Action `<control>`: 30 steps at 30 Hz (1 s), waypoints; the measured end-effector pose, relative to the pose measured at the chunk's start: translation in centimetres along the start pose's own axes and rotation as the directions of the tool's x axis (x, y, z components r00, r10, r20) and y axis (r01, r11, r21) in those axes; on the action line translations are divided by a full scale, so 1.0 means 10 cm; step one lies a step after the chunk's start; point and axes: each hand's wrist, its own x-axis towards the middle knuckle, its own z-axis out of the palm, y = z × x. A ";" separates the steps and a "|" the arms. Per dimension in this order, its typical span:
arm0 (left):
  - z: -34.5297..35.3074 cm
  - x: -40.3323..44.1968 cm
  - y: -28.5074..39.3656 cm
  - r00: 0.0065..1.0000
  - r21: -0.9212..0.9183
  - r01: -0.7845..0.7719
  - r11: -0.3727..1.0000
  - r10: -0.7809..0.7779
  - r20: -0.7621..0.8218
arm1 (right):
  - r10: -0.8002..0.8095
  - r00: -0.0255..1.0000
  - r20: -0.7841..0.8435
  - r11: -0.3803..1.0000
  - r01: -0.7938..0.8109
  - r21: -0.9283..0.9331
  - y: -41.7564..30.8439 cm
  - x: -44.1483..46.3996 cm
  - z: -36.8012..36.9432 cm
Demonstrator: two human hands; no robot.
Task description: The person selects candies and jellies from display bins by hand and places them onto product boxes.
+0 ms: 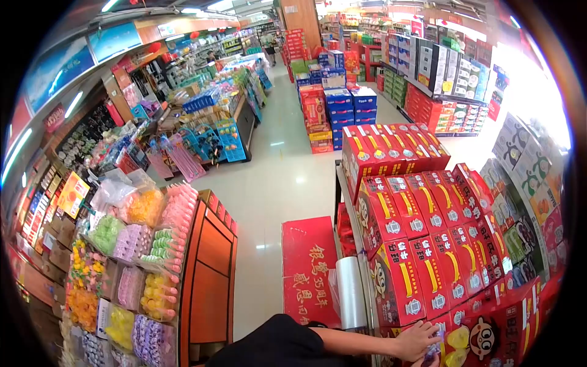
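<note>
Left hand [418, 341], bare, one: extended from a dark sleeve [269, 344] at the bottom edge, fingers partly bent and tips against a small purple item [433, 348]; we cannot tell whether they close around it. Right hand [431, 363], seemingly, one: we see only a strip of skin at the bottom edge, just below the first; how far open it is, we cannot tell. Small purple item, one: located at lower right, at the fingertips, over the near end of the red cartons [408, 275]; purple with paler patches, its outline largely covered and too small for us to read. Yellow shapes [457, 337], two, just beside it; printed or solid, we cannot tell. Red cartons, many: stacked in rows, with yellow bands and white lettering, the nearest bearing a cartoon face [483, 336]. Roll of clear plastic [351, 293], one: beside the cartons, on their left. Red mat [309, 248], one: on the pale floor [263, 183], with yellowish lettering. Orange wooden stand [208, 287], one: across the aisle, bearing small goods [130, 240] in pink, green, lilac and yellow. Blue cartons [340, 111], several: stacked farther up the aisle.
</note>
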 end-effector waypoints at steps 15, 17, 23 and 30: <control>0.29 -0.22 -0.16 0.974 0.327 0.090 0.941 -0.014 -0.228 | -0.166 0.986 -0.020 0.981 0.167 0.102 -0.15 -0.10 -0.10; 0.21 -0.28 -0.13 0.962 0.373 0.012 0.928 0.091 -0.257 | -0.129 0.990 -0.058 0.967 0.139 0.213 -0.26 -0.08 -0.21; 0.36 -0.39 -0.08 0.972 0.155 -0.185 0.970 0.204 -0.117 | -0.030 0.997 0.064 0.886 -0.003 0.464 -0.10 -0.17 -0.22; -0.01 -0.82 0.17 0.953 0.003 -0.133 0.991 0.128 -0.275 | -0.516 0.854 -0.058 0.732 0.476 0.487 0.40 -0.35 0.01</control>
